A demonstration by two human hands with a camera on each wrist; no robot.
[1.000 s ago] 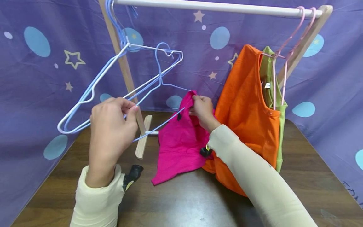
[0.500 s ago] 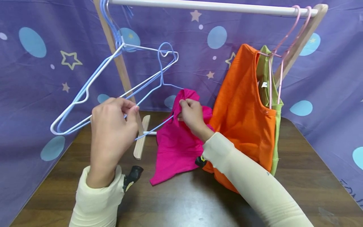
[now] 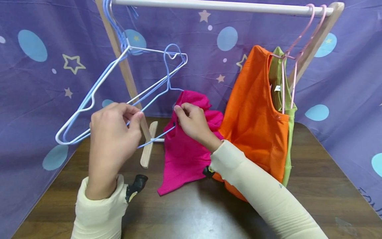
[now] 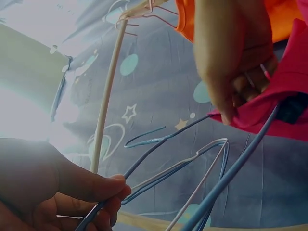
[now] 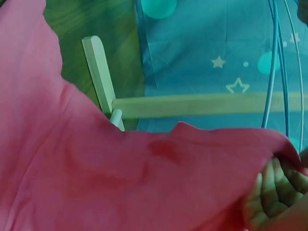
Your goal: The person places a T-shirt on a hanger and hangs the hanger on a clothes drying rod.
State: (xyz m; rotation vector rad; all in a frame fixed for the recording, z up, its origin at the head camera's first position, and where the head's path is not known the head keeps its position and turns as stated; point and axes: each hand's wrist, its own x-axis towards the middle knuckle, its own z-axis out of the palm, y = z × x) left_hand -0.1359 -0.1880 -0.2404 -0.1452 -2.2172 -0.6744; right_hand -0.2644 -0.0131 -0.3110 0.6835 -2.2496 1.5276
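Note:
My left hand (image 3: pixel 114 132) pinches the left arm of a blue clothes hanger (image 3: pixel 168 77) between thumb and fingers, the hook pointing up. The hanger's right end is inside a pink garment (image 3: pixel 185 162). My right hand (image 3: pixel 195 124) pinches the garment's upper edge beside the hanger. In the left wrist view the blue hanger (image 4: pixel 236 171) runs into the pink cloth (image 4: pixel 288 91). The right wrist view shows the garment (image 5: pixel 120 173) stretched towards my right fingers. Its lower part hangs to the table, and the hanger's right tip is hidden by cloth.
A rack with a white rail (image 3: pixel 209 4) spans the back. Blue and white hangers (image 3: pixel 89 96) hang at its left. An orange vest (image 3: pixel 253 116) and a green garment (image 3: pixel 289 159) hang from pink hangers (image 3: pixel 304 30) at the right, close to my right arm.
My right hand has moved left, drawing the pink garment further over the blue hanger's right arm. My left hand keeps its pinch and has shifted only slightly.

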